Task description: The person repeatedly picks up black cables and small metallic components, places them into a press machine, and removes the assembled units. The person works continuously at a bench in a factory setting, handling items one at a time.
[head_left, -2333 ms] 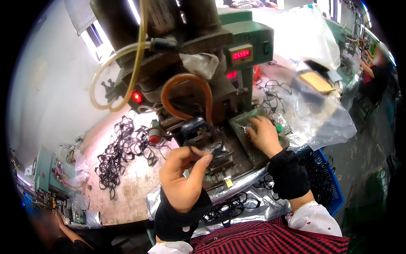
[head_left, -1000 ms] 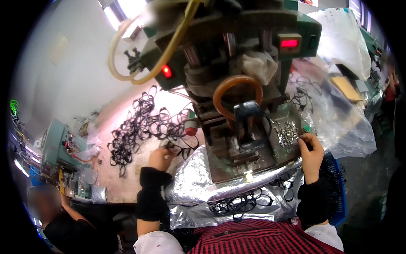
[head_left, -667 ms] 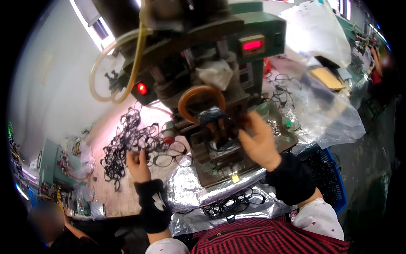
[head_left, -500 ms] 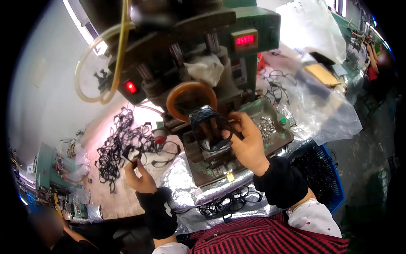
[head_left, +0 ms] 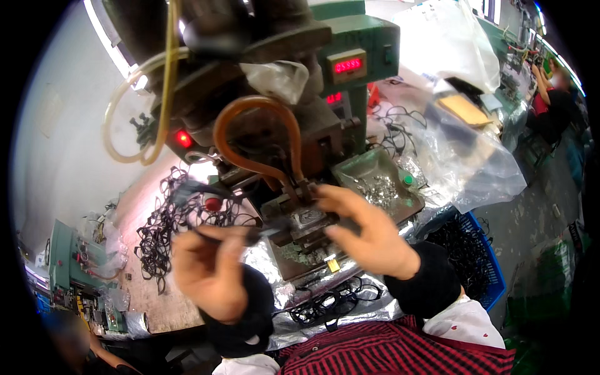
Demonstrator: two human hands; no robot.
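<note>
My left hand (head_left: 212,272) is closed in a pinch on a thin black looped piece (head_left: 269,230), cable-like and smeared by motion, left of the press die (head_left: 309,217). My right hand (head_left: 375,240) is at the die's right side, thumb and fingers apart, with nothing seen between them. Over the die, an orange-brown hose (head_left: 255,100) arches from the dark green press (head_left: 300,37). A pile of black looped pieces (head_left: 153,240) lies on the bench by my left hand, beside a red button (head_left: 213,204).
A metal tray of small bits (head_left: 381,187) sits right of the die. Several black loops (head_left: 337,302) lie on foil before me. A blue crate (head_left: 497,281) of black pieces stands at lower right, below clear plastic sheeting (head_left: 481,169). Other people are at the far edges.
The black loop that was over the die in my right hand is gone from there, and that hand's fingers have spread. My left hand has moved right toward the die. The view has shifted slightly.
</note>
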